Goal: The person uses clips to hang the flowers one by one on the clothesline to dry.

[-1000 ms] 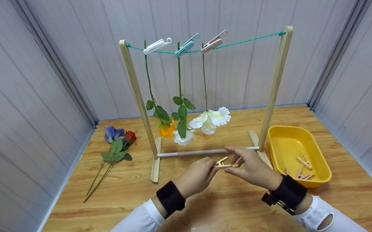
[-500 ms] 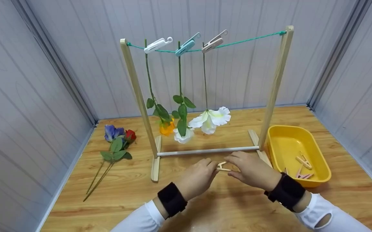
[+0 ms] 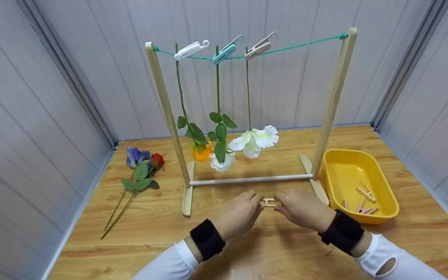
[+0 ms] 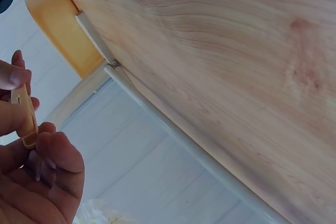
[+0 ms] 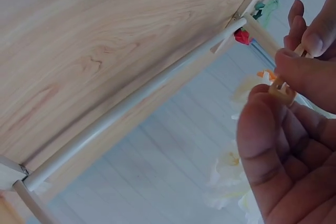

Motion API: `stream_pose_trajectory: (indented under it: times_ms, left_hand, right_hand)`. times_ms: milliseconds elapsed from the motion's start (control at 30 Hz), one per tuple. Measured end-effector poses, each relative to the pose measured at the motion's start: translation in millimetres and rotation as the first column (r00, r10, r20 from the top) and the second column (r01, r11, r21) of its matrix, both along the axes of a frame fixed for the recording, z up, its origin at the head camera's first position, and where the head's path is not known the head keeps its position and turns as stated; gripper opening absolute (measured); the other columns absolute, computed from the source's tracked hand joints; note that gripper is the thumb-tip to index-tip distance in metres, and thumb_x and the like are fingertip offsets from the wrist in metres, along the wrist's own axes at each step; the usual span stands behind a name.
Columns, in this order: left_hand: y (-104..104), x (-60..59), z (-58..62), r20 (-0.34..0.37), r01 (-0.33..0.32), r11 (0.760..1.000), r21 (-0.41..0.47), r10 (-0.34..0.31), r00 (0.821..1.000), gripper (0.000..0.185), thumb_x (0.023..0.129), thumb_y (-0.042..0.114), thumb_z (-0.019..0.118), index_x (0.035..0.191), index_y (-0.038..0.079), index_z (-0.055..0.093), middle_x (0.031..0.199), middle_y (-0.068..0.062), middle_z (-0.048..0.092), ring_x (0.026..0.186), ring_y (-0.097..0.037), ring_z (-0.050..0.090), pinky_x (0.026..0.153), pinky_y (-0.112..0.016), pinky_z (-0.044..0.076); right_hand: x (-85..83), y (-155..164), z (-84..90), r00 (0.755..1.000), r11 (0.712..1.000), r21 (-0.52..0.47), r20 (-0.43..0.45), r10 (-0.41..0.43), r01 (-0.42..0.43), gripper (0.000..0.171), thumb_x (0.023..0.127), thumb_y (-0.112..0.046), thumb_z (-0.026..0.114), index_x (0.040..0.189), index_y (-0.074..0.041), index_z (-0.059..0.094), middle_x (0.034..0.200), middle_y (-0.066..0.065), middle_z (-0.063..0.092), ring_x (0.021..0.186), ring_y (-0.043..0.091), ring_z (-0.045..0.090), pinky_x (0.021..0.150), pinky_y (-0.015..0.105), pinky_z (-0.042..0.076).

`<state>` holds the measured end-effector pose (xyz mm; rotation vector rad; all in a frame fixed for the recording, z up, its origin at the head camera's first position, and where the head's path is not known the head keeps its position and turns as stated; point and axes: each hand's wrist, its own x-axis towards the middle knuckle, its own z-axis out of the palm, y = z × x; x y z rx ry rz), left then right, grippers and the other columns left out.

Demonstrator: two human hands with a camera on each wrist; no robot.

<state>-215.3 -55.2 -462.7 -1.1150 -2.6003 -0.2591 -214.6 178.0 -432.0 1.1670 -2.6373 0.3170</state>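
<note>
Between my two hands is a pale orange clothespin (image 3: 269,202), held level low in front of the stand. My left hand (image 3: 239,214) pinches its left end, and my right hand (image 3: 303,206) pinches its right end with thumb and fingers. In the left wrist view the clothespin (image 4: 23,114) is partly covered by fingertips. From the right wrist view only short parts of the clothespin (image 5: 282,94) show between the fingers.
Behind my hands stands a wooden frame (image 3: 334,101) with a green string (image 3: 305,43). An orange flower (image 3: 201,151), a white rose (image 3: 222,161) and a white-petalled flower (image 3: 253,142) hang pegged there. Purple (image 3: 137,157) and red flowers (image 3: 157,160) lie left; a yellow tub (image 3: 354,165) holds clothespins.
My right hand has closed in leftward and down onto the clothespin, whose spread arms now look pressed together. My left hand has stayed nearly in place. The view has tilted slightly downward.
</note>
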Motion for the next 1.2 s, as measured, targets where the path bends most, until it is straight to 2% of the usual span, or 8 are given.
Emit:
stream_pose_trajectory:
  times_ms: [200, 367, 533, 633, 767, 867, 1033, 1200]
  left_hand:
    - [-3, -2.2, 2.9, 0.044, 0.01, 1.0, 0.018, -0.011, 0.999, 0.022, 0.113, 0.02, 0.06, 0.129, 0.008, 0.068, 0.108, -0.002, 0.069, 0.095, -0.016, 0.067, 0.08, -0.029, 0.058]
    - [-8, -4.1, 8.6, 0.091, 0.007, 0.999, 0.036, -0.01, 0.996, 0.028, 0.112, 0.024, 0.061, 0.134, 0.007, 0.067, 0.113, -0.004, 0.07, 0.1, -0.018, 0.068, 0.087, -0.032, 0.06]
    - [-27, -5.5, 14.5, 0.163, -0.05, 0.994, 0.099, 0.033, 0.986, 0.034, 0.112, 0.029, 0.06, 0.135, 0.005, 0.065, 0.12, -0.009, 0.071, 0.11, -0.024, 0.07, 0.098, -0.039, 0.06]
    - [-45, -7.3, 16.8, 0.18, -0.095, 0.983, 0.16, 0.066, 0.981, 0.025, 0.112, 0.026, 0.061, 0.124, 0.005, 0.068, 0.112, -0.01, 0.073, 0.102, -0.025, 0.071, 0.092, -0.04, 0.062]
    - [-75, -13.7, 17.8, 0.2, -0.181, 0.956, 0.232, 0.135, 0.97, 0.015, 0.111, 0.023, 0.062, 0.107, 0.01, 0.068, 0.093, -0.003, 0.071, 0.081, -0.018, 0.068, 0.074, -0.036, 0.06]
    - [-101, -21.0, 18.1, 0.255, -0.291, 0.922, 0.256, 0.226, 0.94, 0.015, 0.111, 0.024, 0.063, 0.103, 0.011, 0.068, 0.088, -0.001, 0.069, 0.074, -0.014, 0.064, 0.069, -0.034, 0.058]
    - [-146, -33.6, 12.7, 0.351, -0.47, 0.853, 0.228, 0.379, 0.856, 0.019, 0.111, 0.024, 0.064, 0.105, 0.007, 0.07, 0.092, -0.007, 0.072, 0.075, -0.018, 0.065, 0.07, -0.038, 0.06]
    - [-189, -41.3, 0.2, 0.397, -0.593, 0.79, 0.156, 0.499, 0.77, 0.028, 0.112, 0.023, 0.059, 0.114, -0.003, 0.07, 0.104, -0.02, 0.076, 0.087, -0.033, 0.074, 0.078, -0.049, 0.063]
  right_hand:
    - [-1.3, 1, -2.1, 0.994, 0.999, 0.012, -0.101, 0.037, -0.036, 0.021, 0.096, -0.01, 0.08, 0.09, -0.006, 0.061, 0.068, 0.001, 0.055, 0.056, 0.016, 0.053, 0.052, 0.03, 0.041]
    - [-2.1, 1, -1.5, 0.994, 0.999, -0.001, -0.099, 0.048, -0.049, 0.019, 0.097, -0.01, 0.079, 0.091, -0.006, 0.062, 0.071, 0.002, 0.059, 0.057, 0.017, 0.055, 0.053, 0.031, 0.043]
    - [-1.7, 4, -3.4, 0.995, 0.999, -0.005, -0.089, 0.052, -0.052, 0.018, 0.097, -0.01, 0.079, 0.091, -0.006, 0.063, 0.071, 0.002, 0.06, 0.058, 0.017, 0.056, 0.054, 0.032, 0.045]
    - [-1.2, 6, -5.1, 0.997, 0.999, -0.009, -0.066, 0.039, -0.04, 0.019, 0.097, -0.01, 0.079, 0.09, -0.006, 0.062, 0.071, 0.001, 0.058, 0.059, 0.016, 0.055, 0.055, 0.032, 0.044]
    - [-0.3, 9, -7.1, 0.999, 1.0, -0.008, -0.045, 0.025, -0.026, 0.019, 0.097, -0.009, 0.079, 0.089, -0.006, 0.062, 0.071, 0.001, 0.058, 0.059, 0.015, 0.054, 0.056, 0.031, 0.044]
    - [0.3, 10, -8.7, 0.998, 1.0, -0.003, -0.049, 0.028, -0.028, 0.018, 0.096, -0.009, 0.079, 0.089, -0.006, 0.063, 0.072, 0.001, 0.059, 0.059, 0.015, 0.054, 0.056, 0.031, 0.044]
    - [0.4, 12, -11.5, 0.996, 0.999, -0.009, -0.074, 0.041, -0.042, 0.022, 0.095, -0.009, 0.081, 0.086, -0.008, 0.06, 0.069, -0.001, 0.055, 0.058, 0.014, 0.052, 0.055, 0.03, 0.042]
    - [0.9, 14, -14.1, 0.992, 0.999, -0.002, -0.111, 0.054, -0.054, 0.026, 0.093, -0.01, 0.082, 0.084, -0.009, 0.058, 0.066, -0.002, 0.052, 0.057, 0.015, 0.052, 0.055, 0.03, 0.04]
